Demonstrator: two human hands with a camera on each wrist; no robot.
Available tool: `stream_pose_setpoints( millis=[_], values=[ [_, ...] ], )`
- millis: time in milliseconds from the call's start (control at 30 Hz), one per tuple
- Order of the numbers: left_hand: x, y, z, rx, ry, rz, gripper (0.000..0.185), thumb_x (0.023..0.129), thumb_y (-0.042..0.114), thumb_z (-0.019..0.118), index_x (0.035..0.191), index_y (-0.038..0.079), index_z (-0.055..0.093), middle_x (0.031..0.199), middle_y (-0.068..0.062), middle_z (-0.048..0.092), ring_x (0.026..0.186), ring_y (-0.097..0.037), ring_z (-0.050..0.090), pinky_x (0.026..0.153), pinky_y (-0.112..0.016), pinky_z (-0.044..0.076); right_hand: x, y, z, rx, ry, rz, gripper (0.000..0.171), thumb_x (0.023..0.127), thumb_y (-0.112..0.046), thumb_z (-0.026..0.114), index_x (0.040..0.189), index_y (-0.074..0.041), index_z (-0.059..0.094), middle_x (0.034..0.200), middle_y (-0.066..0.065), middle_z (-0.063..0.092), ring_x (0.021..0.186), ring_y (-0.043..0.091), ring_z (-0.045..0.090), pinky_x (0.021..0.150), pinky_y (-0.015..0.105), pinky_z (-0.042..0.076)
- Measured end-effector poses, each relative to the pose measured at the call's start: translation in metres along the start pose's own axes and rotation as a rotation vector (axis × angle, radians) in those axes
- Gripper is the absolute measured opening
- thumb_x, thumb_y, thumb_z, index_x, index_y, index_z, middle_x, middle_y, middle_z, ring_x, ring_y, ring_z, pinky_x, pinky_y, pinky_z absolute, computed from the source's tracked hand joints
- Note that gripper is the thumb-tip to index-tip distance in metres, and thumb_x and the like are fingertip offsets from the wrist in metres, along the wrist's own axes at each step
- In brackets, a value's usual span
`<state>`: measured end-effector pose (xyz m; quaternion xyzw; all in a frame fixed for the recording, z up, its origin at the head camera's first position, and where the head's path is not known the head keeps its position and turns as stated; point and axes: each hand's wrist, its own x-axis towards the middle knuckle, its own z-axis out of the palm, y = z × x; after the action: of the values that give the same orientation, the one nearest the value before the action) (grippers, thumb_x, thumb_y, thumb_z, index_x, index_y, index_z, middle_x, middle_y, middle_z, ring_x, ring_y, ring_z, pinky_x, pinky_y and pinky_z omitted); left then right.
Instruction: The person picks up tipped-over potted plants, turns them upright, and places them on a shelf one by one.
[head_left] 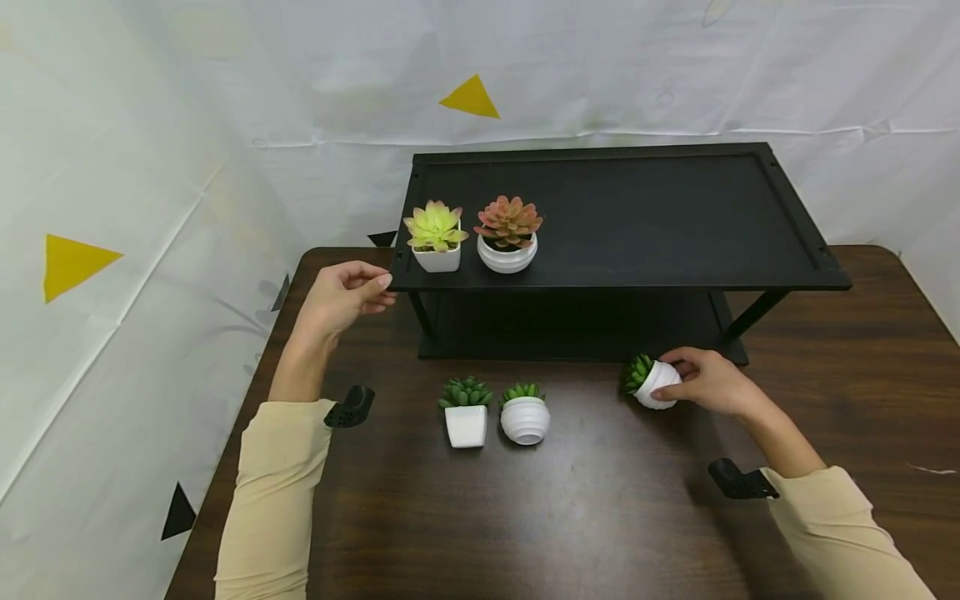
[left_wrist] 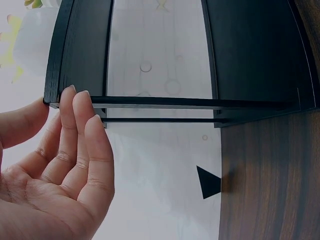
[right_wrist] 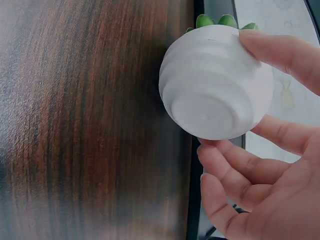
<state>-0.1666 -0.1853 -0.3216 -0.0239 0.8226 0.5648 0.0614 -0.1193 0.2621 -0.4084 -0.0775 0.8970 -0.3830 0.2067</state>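
Right hand (head_left: 708, 385): a small round white pot (head_left: 657, 385) with a green succulent is gripped between thumb and fingers; in the right wrist view the pot's base (right_wrist: 210, 116) is turned toward the camera, with fingers above and below it.
Held pot: it is tilted on its side, leaves pointed left, low over the bench (head_left: 600, 500) just in front of the shelf's right front foot; whether it touches the bench cannot be told.
Left hand (head_left: 341, 293): nothing is held; the fingers are relaxed and nearly straight, and the fingertips (left_wrist: 70, 97) are laid against the left front corner of the black shelf (head_left: 675, 225), with the thumb just beside it.
Pot relative to hands: it is held in the right hand and lies well apart from the left hand, across the width of the shelf.
Shelf top: a square white pot with a yellow-green succulent (head_left: 436, 237) and a round white pot with a reddish succulent (head_left: 507, 236) are stood side by side near the left front edge.
Bench front: a square white pot with a green plant (head_left: 466, 412) and a round ribbed white pot (head_left: 525, 414) are stood upright next to each other, between the two hands.
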Motion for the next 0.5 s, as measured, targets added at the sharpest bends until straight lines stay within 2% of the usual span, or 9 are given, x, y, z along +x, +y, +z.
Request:
stream_pose_setpoints(
  millis=[167, 367, 500],
  values=[
    [0.000, 0.000, 0.000, 0.002, 0.002, 0.004, 0.027, 0.091, 0.013, 0.057, 0.109, -0.007, 0.057, 0.082, -0.004, 0.064, 0.073, -0.013, 0.064, 0.070, -0.024, 0.053, -0.003, 0.005, -0.001, 0.078, 0.007, -0.015, 0.058, 0.076, -0.016, 0.075, 0.117, 0.014, 0.048, 0.101, 0.022, 0.058, 0.083, 0.023, 0.057, 0.064, 0.027, 0.049],
    [0.000, 0.000, 0.000, 0.007, 0.005, -0.002, 0.026, 0.091, 0.013, 0.057, 0.108, -0.007, 0.057, 0.081, -0.003, 0.064, 0.082, -0.025, 0.065, 0.074, -0.029, 0.053, -0.007, 0.011, -0.002, 0.135, 0.007, -0.016, 0.059, 0.076, -0.016, 0.075, 0.119, 0.013, 0.047, 0.104, 0.022, 0.056, 0.084, 0.022, 0.056, 0.066, 0.028, 0.050],
    [0.000, 0.000, 0.000, 0.006, 0.002, -0.002, 0.027, 0.091, 0.013, 0.057, 0.108, -0.007, 0.057, 0.081, -0.003, 0.064, 0.081, -0.023, 0.065, 0.072, -0.027, 0.053, -0.009, 0.016, -0.002, 0.141, 0.009, -0.007, 0.060, 0.077, -0.018, 0.075, 0.120, 0.012, 0.047, 0.106, 0.021, 0.056, 0.087, 0.022, 0.056, 0.067, 0.027, 0.050]
  ],
)
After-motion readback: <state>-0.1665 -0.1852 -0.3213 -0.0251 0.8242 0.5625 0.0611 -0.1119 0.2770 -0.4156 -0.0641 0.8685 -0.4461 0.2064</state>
